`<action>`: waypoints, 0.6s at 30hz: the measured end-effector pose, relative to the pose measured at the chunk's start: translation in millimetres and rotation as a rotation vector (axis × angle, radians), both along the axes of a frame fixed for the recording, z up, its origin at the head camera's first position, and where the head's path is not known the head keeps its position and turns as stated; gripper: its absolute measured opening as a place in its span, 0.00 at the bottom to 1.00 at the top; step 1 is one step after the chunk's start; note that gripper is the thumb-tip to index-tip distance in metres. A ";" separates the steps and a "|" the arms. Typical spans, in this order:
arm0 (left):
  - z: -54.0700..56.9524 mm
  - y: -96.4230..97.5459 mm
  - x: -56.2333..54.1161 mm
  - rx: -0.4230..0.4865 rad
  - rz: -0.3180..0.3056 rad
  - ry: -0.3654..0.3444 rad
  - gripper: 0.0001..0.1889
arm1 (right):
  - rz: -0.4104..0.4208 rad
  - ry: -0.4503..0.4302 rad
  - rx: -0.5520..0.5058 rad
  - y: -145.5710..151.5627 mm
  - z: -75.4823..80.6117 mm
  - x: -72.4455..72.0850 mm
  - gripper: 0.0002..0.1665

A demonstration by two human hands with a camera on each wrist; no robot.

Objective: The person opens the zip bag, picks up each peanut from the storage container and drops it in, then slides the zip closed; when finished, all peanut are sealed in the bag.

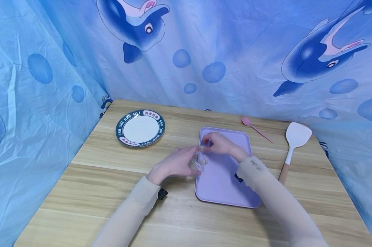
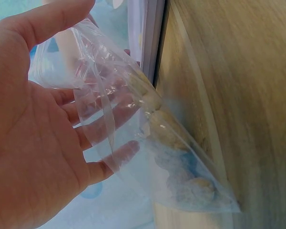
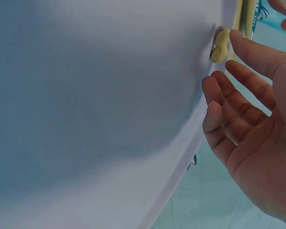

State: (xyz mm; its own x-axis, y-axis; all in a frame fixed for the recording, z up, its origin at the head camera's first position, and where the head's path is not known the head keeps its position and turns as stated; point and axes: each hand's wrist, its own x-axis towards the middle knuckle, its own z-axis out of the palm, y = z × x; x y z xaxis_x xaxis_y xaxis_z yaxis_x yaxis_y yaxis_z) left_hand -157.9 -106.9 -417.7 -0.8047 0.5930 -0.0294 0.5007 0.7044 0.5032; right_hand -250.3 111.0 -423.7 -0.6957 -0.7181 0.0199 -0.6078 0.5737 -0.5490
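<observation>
My left hand (image 1: 179,162) holds a clear plastic bag (image 1: 197,162) at the left edge of a lilac tray (image 1: 226,181). In the left wrist view the thumb lies across the top of the bag, and the other fingers spread behind it. Several peanuts (image 2: 167,128) sit along the lower side of that bag. A single peanut (image 3: 220,45) lies by the tray's rim in the right wrist view, right at the thumb tip of my right hand (image 1: 219,143). That hand hovers over the tray's far left part, fingers loosely bent, with a gap between thumb and forefinger.
A round plate (image 1: 140,128) with a dark patterned rim stands at the back left of the wooden table (image 1: 105,192). Beyond the tray, to the right, lie a small pink spoon (image 1: 255,128) and a white spatula (image 1: 297,134) with a brown handle. Blue dolphin-print curtains hang behind.
</observation>
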 end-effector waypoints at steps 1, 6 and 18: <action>0.0 -0.1 -0.1 0.003 0.000 0.000 0.45 | 0.000 -0.003 0.001 -0.7 -1.0 -0.2 0.15; 1.0 0.2 -0.2 -0.003 -0.001 -0.002 0.45 | -0.025 0.003 0.041 -4.9 -3.3 1.2 0.14; 0.6 0.9 0.7 -0.003 0.002 -0.004 0.44 | -0.061 0.045 0.103 -10.3 -2.5 8.7 0.12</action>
State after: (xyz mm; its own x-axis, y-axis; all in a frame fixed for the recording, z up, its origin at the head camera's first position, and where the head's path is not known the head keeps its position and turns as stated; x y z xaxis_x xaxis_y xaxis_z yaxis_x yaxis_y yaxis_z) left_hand -157.2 -106.0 -417.0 -0.8056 0.5915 -0.0348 0.4974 0.7070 0.5028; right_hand -241.6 100.7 -426.2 -0.7385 -0.6740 -0.0192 -0.5926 0.6624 -0.4582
